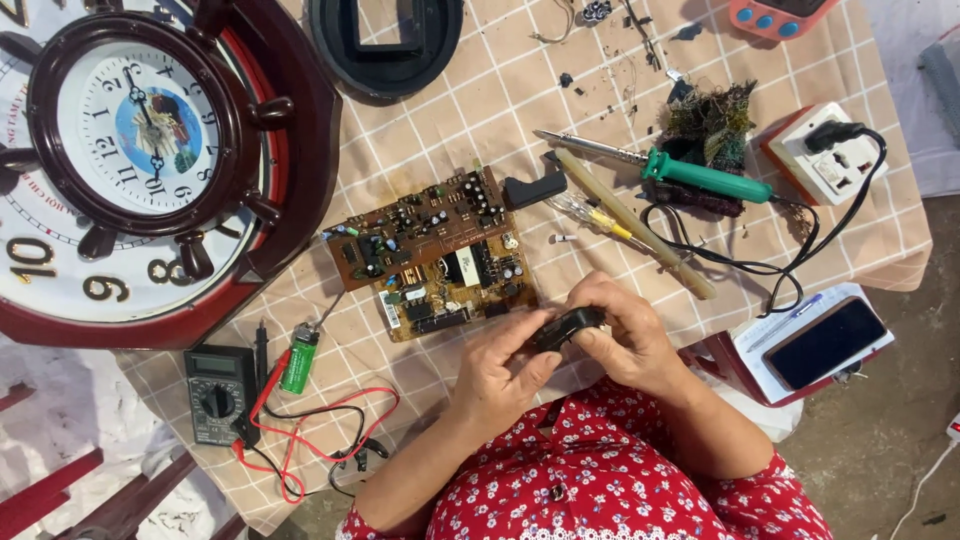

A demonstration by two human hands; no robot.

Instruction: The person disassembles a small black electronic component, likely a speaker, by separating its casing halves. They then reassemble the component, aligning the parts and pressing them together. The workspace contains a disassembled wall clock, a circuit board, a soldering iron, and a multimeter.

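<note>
Both hands pinch a small black plastic part just in front of the chest, with the circuit board lying bare beyond them.

The left hand point(497, 372) and right hand point(625, 335) are each closed around one end of the small black part point(566, 327), fingertips meeting over it above the near edge of the desk point(470, 110). Just beyond the hands lies the circuit board point(435, 253), out of any casing, components up; a second black plastic piece point(533, 187) rests past its far right corner. Farther right, the green-handled soldering iron point(690, 172) lies set down, corded to a power strip point(828, 152). Left of the hands sit a multimeter point(219, 393) with loose leads and a green lighter point(298, 359). Judging by this, disassembly looks done; probing or soldering appears not in hand now.
</note>
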